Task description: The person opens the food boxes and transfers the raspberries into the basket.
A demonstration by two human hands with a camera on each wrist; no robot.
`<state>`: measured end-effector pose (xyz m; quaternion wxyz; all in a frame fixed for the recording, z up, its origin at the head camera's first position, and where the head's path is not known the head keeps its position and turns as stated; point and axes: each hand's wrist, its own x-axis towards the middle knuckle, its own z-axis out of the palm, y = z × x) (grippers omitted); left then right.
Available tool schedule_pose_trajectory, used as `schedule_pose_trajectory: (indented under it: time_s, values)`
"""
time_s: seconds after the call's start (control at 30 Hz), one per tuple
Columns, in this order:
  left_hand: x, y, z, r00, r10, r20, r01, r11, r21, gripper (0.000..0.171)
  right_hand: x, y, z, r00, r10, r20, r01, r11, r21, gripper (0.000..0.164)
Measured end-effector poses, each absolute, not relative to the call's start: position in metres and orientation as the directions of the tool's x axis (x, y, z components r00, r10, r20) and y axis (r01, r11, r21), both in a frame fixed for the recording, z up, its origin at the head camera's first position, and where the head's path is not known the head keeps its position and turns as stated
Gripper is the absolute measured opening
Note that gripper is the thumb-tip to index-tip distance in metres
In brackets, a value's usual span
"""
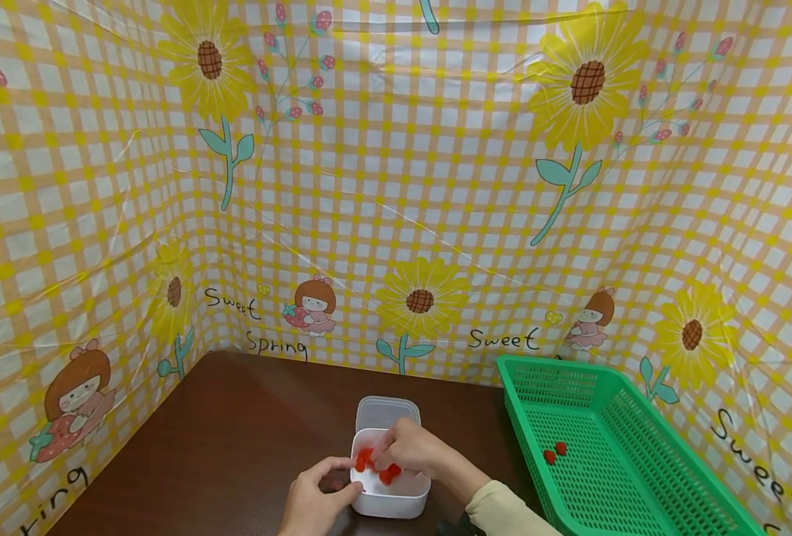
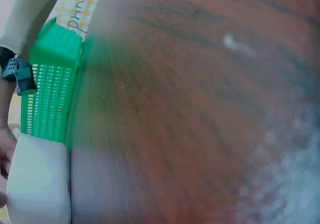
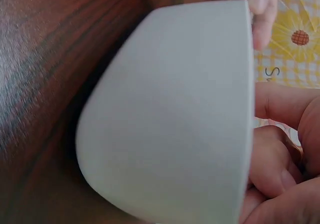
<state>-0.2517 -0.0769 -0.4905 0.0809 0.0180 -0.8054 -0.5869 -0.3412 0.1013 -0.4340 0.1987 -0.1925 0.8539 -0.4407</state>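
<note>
A white plastic box [image 1: 391,506] stands on the dark table, with several small red strawberry-like pieces [image 1: 389,474] inside. My left hand [image 1: 318,495] holds the box's left wall, with the index finger near the far part and the thumb at the near corner. From above, my right hand [image 1: 409,450] reaches into the box with bent fingers close among the red pieces. Its fingertips are hidden, so I cannot tell whether they pinch one. In the right wrist view, the box wall [image 3: 170,109] covers part of the right hand [image 3: 280,159].
Behind the box lies a translucent lid [image 1: 388,411]. To the right is a green slotted basket [image 1: 516,417] with two small red strawberries [image 1: 555,452] in it. A checked, flower-printed cloth [image 1: 369,186] walls in the brown table [image 1: 248,424] at the back and sides.
</note>
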Motion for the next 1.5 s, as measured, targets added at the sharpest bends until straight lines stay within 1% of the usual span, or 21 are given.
schedule_pose_trajectory:
  time_s: [0.43, 0.6, 0.73, 0.93, 1.23, 1.33, 1.43, 1.5]
  values:
    - [-0.253, -0.076, -0.493, -0.985, -0.118, 0.127, 0.086, 0.305, 0.949, 0.033, -0.333, 0.091, -0.451, -0.872, -0.483, -0.076, -0.272, 0.607, -0.747, 0.004]
    - [-0.252, -0.075, -0.492, -0.982, -0.123, 0.145, 0.1, 0.313, 0.945, 0.033, -0.331, 0.089, -0.456, -0.862, -0.506, 0.013, -0.357, 0.589, -0.725, 0.004]
    - [-0.252, -0.074, -0.491, -0.981, -0.123, 0.152, 0.105, 0.32, 0.942, 0.032, -0.33, 0.088, -0.458, -0.864, -0.496, 0.089, -0.407, 0.583, -0.703, 0.008]
    - [-0.252, -0.074, -0.489, -0.981, -0.116, 0.155, 0.112, 0.315, 0.943, 0.032, -0.331, 0.087, -0.46, -0.875, -0.465, 0.134, -0.412, 0.568, -0.713, 0.011]
    - [-0.252, -0.075, -0.491, -0.982, -0.114, 0.15, 0.108, 0.307, 0.946, 0.032, -0.331, 0.086, -0.463, -0.882, -0.456, 0.119, -0.39, 0.564, -0.728, 0.013]
    - [-0.252, -0.075, -0.493, -0.981, -0.118, 0.154, 0.11, 0.315, 0.943, 0.032, -0.329, 0.085, -0.462, -0.879, -0.459, 0.13, -0.403, 0.57, -0.716, 0.013]
    - [-0.251, -0.076, -0.494, -0.979, -0.119, 0.166, 0.121, 0.318, 0.94, 0.031, -0.328, 0.085, -0.463, -0.872, -0.47, 0.139, -0.42, 0.57, -0.706, 0.011]
    - [-0.25, -0.076, -0.494, -0.978, -0.123, 0.169, 0.122, 0.322, 0.939, 0.031, -0.327, 0.084, -0.464, -0.872, -0.474, 0.118, -0.41, 0.578, -0.706, 0.006]
